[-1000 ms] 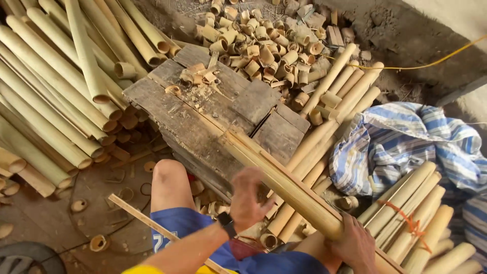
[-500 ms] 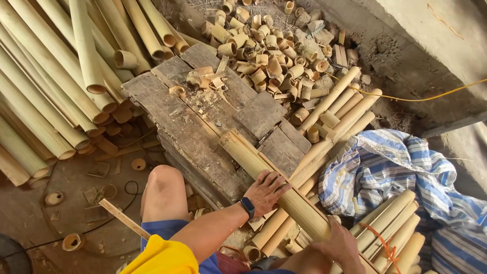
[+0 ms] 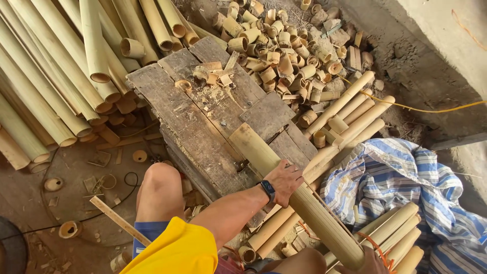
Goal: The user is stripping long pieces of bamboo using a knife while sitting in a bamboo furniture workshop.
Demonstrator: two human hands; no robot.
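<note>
The person wears a bright yellow top with short sleeves and blue shorts that leave the knees bare. A dark watch with a black strap circles the wrist just behind the left hand; both forearms are uncovered.

Hands on bamboo pole

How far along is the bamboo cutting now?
Done: many short cut pieces lie heaped beyond the bench. In hand: the left hand presses one pole on the bench, the right hand holds its near end. Left: many whole poles beside it.
</note>
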